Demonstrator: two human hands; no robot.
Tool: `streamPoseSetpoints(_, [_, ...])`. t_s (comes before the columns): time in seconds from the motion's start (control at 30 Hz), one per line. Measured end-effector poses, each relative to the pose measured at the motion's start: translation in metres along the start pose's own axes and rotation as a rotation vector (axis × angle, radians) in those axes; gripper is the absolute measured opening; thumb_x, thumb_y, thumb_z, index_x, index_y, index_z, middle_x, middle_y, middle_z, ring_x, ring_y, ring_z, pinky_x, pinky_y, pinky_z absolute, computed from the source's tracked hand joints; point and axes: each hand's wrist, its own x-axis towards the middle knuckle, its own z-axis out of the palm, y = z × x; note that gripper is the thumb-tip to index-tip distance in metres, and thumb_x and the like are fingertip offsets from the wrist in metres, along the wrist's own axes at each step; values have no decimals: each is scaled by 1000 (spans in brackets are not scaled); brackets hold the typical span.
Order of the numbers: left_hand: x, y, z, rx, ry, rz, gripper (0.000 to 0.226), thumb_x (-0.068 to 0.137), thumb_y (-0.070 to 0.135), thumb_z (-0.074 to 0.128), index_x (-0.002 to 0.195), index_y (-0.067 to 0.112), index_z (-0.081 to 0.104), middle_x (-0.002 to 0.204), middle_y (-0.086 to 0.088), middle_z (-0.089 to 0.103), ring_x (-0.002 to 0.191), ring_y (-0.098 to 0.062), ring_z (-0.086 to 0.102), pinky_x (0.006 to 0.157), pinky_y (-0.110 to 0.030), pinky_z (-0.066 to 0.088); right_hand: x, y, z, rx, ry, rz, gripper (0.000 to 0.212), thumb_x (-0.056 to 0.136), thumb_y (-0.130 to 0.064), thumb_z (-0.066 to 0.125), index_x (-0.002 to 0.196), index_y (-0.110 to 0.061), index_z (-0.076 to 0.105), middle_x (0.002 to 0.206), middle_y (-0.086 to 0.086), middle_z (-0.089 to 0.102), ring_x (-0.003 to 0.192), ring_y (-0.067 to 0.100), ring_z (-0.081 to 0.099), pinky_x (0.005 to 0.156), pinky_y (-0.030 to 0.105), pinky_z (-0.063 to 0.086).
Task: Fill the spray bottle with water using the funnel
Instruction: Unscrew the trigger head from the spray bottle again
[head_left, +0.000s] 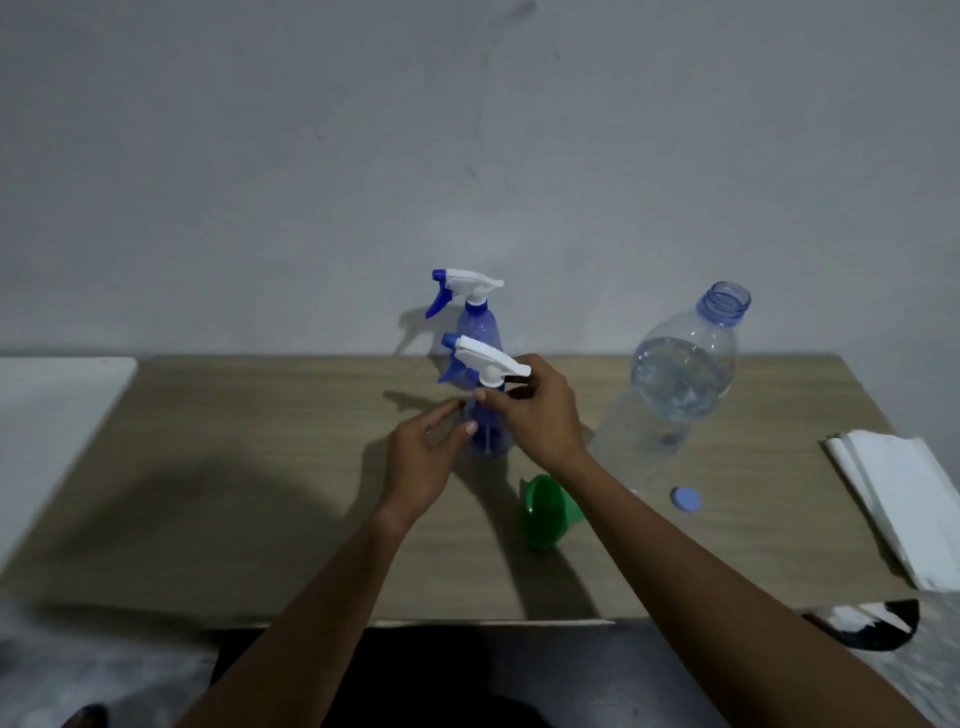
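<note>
Two blue spray bottles with white trigger heads stand on the wooden table. The near spray bottle (488, 436) is between my hands. My right hand (535, 410) pinches the collar just under its white trigger head (485, 358). My left hand (423, 457) is beside the bottle's body on the left, fingers apart, fingertips touching or nearly touching it. A green funnel (545, 512) lies on its side near the front, under my right forearm. A large clear water bottle (675, 379), partly full and uncapped, stands to the right.
The second spray bottle (475, 317) stands behind the near one, by the wall. A blue cap (685, 500) lies near the water bottle's base. Folded white paper towels (914, 499) sit at the table's right edge. A white surface (47, 426) adjoins the table's left side.
</note>
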Motion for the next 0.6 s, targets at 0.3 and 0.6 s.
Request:
streamPoseSetpoints(0.3, [-84,-34,-19,-96,-45,-98,45,86,-4,73,126,16,65,112,7,73,95,9,68,82,-10,51,-64,27,2,29,-345,-79,27,75,-5,86,95,-16,71,80,-2,72,71,2,61,68,21,50])
streamPoseSetpoints(0.6, [-95,-48,-10,-75,-16,-93,33,86,-5,71,114,12,74,113,6,75,106,-3,67,97,-26,54,-82,39,4,-111,-332,-207,23,71,-28,85,91,-27,74,83,-7,74,79,17,70,72,41,56])
